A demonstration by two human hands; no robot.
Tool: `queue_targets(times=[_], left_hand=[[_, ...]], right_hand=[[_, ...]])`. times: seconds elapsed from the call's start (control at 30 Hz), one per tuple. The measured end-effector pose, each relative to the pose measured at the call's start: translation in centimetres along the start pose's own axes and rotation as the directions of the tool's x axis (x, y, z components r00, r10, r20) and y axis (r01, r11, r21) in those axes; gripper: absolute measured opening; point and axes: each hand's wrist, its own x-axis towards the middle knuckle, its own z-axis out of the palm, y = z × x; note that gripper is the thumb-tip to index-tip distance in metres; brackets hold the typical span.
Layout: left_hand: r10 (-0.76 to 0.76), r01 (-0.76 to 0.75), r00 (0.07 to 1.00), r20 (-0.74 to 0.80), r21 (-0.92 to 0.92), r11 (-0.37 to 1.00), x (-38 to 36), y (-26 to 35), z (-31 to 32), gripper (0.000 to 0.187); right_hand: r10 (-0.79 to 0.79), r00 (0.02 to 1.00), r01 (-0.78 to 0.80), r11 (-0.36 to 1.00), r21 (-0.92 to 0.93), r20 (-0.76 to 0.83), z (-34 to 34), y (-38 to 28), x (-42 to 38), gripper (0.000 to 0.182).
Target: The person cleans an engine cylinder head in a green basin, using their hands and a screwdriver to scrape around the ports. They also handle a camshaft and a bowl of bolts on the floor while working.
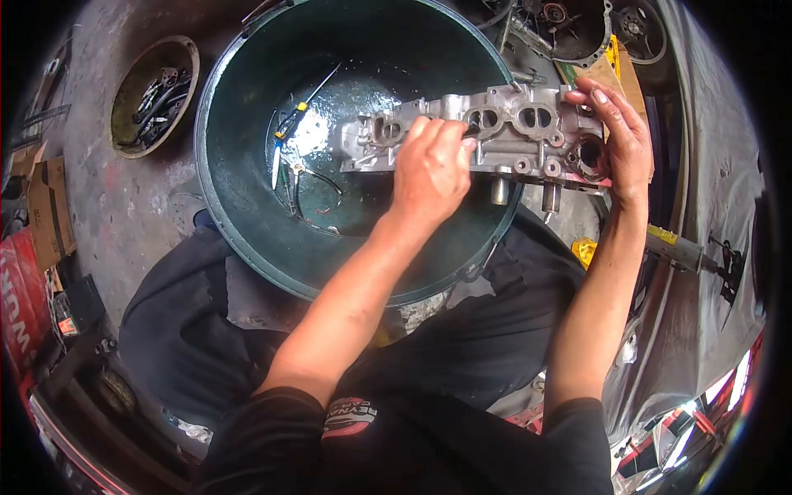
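Over a round dark-green basin (247, 206) of wet liquid, the right hand (623, 140) clasps the ported cast-aluminium manifold (511, 132) by its end while the left hand (429, 169) clenches over its middle.

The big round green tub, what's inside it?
Inside the big round green tub: shallow shiny liquid, pliers and a yellow-banded screwdriver. The grey metal engine part covers its right side.
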Motion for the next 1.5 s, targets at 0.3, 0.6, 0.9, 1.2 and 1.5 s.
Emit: queue_targets(times=[0.3, 0.6, 0.9, 1.2, 1.5], left_hand=[[0.126, -0.123, 0.992, -0.014, 0.126, 0.984, 0.8, 0.8, 2.5, 0.014], [0.152, -0.127, 0.987, -0.057, 0.309, 0.943, -0.3, 1.9, 4.3, 0.019], [0.127, -0.116, 0.992, -0.003, 0.386, 0.915, -2.0, 2.4, 3.9, 0.015], [0.107, -0.146, 0.987, 0.117, 0.406, 0.902, -3.1, 2.4, 1.9, 0.013], [0.001, 0.023, 0.997, -0.080, 0.305, 0.952, -2.2, 3.4, 2.3, 0.019]], right_hand=[[-0.010, 1.000, 0.010, 1.000, -0.009, 0.012, -0.4, 0.2, -0.1, 0.039], [-0.073, 0.997, 0.073, 0.997, -0.024, 0.028, -0.8, 0.6, -1.2, 0.032], [-0.051, 0.998, 0.049, 0.996, 0.073, 0.035, -1.3, 1.4, -1.3, 0.028], [-0.092, 0.995, 0.093, 0.996, -0.010, 0.035, -1.1, 1.0, -1.1, 0.029], [0.006, 1.000, -0.007, 0.997, 0.079, 0.011, -0.7, 0.7, -1.4, 0.029]])
